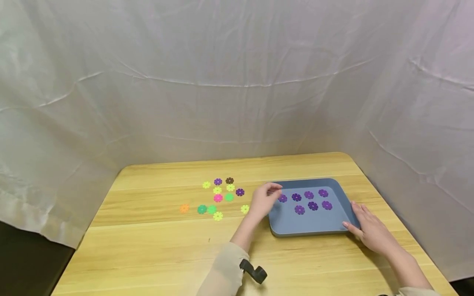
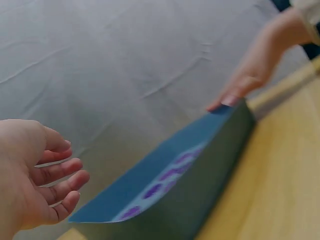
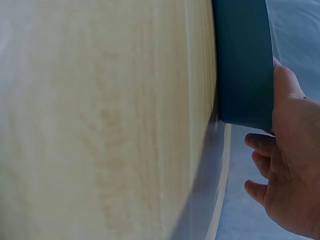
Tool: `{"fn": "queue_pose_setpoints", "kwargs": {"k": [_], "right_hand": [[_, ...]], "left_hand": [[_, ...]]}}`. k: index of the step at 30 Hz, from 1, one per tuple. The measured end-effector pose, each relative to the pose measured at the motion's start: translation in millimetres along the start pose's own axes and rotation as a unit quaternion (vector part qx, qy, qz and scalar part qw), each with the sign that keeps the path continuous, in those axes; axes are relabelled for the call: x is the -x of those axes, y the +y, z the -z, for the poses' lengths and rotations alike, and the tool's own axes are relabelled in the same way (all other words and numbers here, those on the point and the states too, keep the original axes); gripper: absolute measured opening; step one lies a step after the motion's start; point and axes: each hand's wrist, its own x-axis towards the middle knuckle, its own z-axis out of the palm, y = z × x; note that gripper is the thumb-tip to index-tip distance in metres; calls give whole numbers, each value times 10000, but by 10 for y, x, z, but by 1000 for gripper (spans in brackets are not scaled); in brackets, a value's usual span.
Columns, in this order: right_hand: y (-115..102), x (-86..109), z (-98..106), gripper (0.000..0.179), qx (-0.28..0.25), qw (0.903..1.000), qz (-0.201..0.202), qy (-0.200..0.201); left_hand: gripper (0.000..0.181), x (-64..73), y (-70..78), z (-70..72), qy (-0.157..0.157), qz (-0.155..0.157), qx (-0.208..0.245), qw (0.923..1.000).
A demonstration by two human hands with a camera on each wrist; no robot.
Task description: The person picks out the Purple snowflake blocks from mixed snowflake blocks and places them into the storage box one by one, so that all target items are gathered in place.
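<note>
My left hand [image 1: 263,200] hovers at the left rim of a blue-grey tray [image 1: 292,224], its fingers loosely bent. In the left wrist view nothing shows between those fingers [image 2: 60,175]. Inside the tray lie several purple flower-shaped interlocking discs [image 1: 312,206] in two rough rows; the leftmost disc [image 1: 283,198] is right beside my left fingertips. At the tray's right side, my right hand [image 1: 374,230] holds the edge, thumb over the rim and the other fingers along the outside. The right wrist view shows the tray's outer wall [image 3: 245,65] against that hand.
Left of the tray, loose discs are scattered on the wooden table [image 1: 148,246]: yellow [image 1: 218,216], green [image 1: 229,197], pink [image 1: 218,198], orange [image 1: 184,208], brown [image 1: 229,181] and purple [image 1: 240,192]. A pale curtain [image 1: 237,82] hangs behind the table and along its sides.
</note>
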Motion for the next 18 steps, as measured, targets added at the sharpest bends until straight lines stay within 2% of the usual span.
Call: {"fn": "queue_pose_setpoints", "kwargs": {"k": [4,8,14,18], "right_hand": [[-14,4,5,79,-5,10000,-52,-52],[-21,-3,15,80,-4,9998,-118,-166],[-7,-14,12,80,13,9997,-125,-201],[2,-6,0,80,17,9998,-114,-169]], "left_hand": [[22,1,-40,235,449,94,459,9979],[22,-2,-142,455,966,206,671,9928],[22,4,-321,750,1627,484,1034,9801],[21,-21,-449,918,1958,676,1287,9698]]}}
